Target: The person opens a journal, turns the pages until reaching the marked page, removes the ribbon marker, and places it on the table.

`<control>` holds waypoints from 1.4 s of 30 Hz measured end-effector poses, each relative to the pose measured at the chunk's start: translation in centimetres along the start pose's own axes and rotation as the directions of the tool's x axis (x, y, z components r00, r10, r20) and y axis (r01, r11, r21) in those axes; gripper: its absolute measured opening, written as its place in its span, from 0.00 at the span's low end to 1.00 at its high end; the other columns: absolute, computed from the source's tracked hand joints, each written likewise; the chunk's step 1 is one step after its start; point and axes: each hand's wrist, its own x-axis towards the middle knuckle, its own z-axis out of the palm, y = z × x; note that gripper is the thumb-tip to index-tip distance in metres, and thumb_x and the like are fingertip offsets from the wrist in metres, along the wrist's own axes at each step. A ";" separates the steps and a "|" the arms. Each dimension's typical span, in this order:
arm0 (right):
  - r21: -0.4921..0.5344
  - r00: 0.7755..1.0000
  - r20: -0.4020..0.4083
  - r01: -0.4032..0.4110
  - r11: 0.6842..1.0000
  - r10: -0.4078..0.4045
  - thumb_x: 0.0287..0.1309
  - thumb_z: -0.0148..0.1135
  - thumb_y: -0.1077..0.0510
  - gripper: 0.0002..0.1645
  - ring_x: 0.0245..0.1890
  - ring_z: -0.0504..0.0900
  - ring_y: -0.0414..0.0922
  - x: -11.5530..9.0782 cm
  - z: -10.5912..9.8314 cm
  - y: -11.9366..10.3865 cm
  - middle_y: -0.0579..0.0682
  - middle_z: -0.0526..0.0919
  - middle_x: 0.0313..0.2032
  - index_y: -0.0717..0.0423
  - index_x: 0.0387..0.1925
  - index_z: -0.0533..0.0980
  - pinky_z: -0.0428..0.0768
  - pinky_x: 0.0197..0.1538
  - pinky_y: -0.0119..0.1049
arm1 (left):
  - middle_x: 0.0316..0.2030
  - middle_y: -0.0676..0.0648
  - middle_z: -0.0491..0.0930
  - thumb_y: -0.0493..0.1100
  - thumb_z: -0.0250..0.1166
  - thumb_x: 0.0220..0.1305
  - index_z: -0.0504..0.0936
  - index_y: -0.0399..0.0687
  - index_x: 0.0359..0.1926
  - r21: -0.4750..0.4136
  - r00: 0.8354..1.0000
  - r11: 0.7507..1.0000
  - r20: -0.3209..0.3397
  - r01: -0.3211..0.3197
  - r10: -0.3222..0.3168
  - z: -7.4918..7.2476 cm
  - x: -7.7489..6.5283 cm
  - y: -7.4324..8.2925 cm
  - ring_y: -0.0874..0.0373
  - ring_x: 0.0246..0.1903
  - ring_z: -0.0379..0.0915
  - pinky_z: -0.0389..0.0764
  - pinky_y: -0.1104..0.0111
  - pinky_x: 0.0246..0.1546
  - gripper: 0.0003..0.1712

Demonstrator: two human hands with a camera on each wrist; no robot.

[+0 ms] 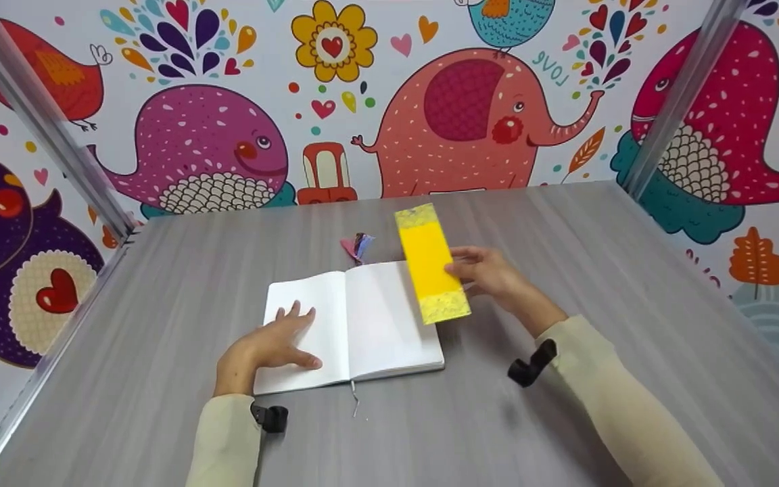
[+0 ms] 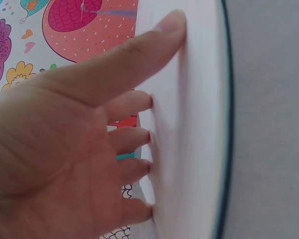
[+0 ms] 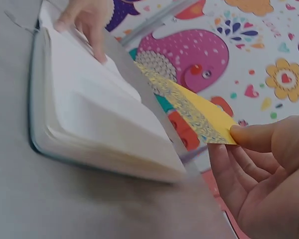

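Observation:
An open notebook with blank white pages lies on the table, a ribbon marker trailing from its lower edge. On its left page rests my left hand, fingers spread and fingertips touching the paper; the left wrist view shows the thumb and fingertips against the page. My right hand pinches a yellow card strip with patterned ends between thumb and fingers. The strip is tilted above the right page, covering part of its right edge. In the right wrist view the strip's patterned underside shows.
A small pink and blue crumpled-looking piece lies just behind the notebook; its kind cannot be told. Grey table surface surrounds the notebook. Printed panels stand at the back and sides, with metal posts at the corners.

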 end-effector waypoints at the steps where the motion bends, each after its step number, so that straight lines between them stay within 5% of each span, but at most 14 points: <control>1: 0.008 1.000 -0.010 0.000 1.000 0.000 0.67 0.63 0.52 0.31 0.47 0.85 0.48 0.2 -0.7 0.0 0.55 0.83 0.57 0.53 0.69 0.70 0.86 0.45 0.36 | 0.78 0.28 0.38 0.54 0.75 0.55 0.52 0.38 0.78 0.001 1.000 1.000 0.000 0.000 0.000 0.0 0.0 0.0 0.26 0.76 0.30 0.42 0.32 0.72 0.59; 11: 0.067 0.992 -0.112 -0.047 0.997 0.054 0.69 0.59 0.52 0.34 0.51 0.82 0.50 2.2 -5.8 -0.2 0.55 0.80 0.61 0.49 0.73 0.65 0.82 0.58 0.38 | 0.78 0.28 0.37 0.54 0.75 0.55 0.51 0.37 0.78 0.000 1.000 1.000 0.010 0.002 -0.002 0.0 0.1 0.0 0.26 0.76 0.29 0.41 0.32 0.72 0.60; 22: 0.110 0.984 -0.147 -0.083 0.990 0.099 0.71 0.58 0.55 0.32 0.49 0.82 0.45 2.5 -5.3 3.7 0.56 0.78 0.64 0.49 0.73 0.65 0.83 0.51 0.34 | 0.78 0.29 0.37 0.53 0.76 0.54 0.52 0.39 0.78 -0.020 1.000 1.000 -0.003 0.016 -0.016 0.0 -0.2 0.1 0.27 0.77 0.30 0.41 0.32 0.72 0.59; 28: 0.040 0.992 -0.117 -0.048 0.998 0.052 0.70 0.59 0.55 0.32 0.44 0.83 0.41 1.0 -5.3 5.8 0.59 0.78 0.62 0.55 0.72 0.66 0.83 0.47 0.32 | 0.78 0.29 0.37 0.53 0.76 0.55 0.51 0.39 0.78 -0.022 1.000 1.000 -0.003 0.015 -0.015 0.0 -0.2 0.1 0.28 0.77 0.29 0.41 0.33 0.73 0.59; 35: -0.077 0.981 -0.182 -0.079 0.994 0.064 0.65 0.65 0.58 0.29 0.40 0.83 0.43 0.1 -4.6 6.6 0.59 0.80 0.55 0.60 0.66 0.72 0.87 0.42 0.32 | 0.78 0.29 0.36 0.54 0.75 0.55 0.51 0.40 0.78 -0.012 1.000 1.000 0.007 0.023 -0.022 -0.1 -0.1 0.1 0.28 0.77 0.29 0.41 0.32 0.73 0.60; 42: -0.320 0.966 -0.257 -0.048 0.946 -0.038 0.64 0.66 0.60 0.27 0.35 0.82 0.44 -0.8 -3.6 6.7 0.62 0.82 0.51 0.64 0.62 0.74 0.84 0.30 0.30 | 0.78 0.30 0.36 0.53 0.75 0.55 0.51 0.40 0.78 -0.014 1.000 1.000 0.008 0.024 -0.024 0.0 0.0 0.1 0.28 0.77 0.29 0.41 0.33 0.73 0.59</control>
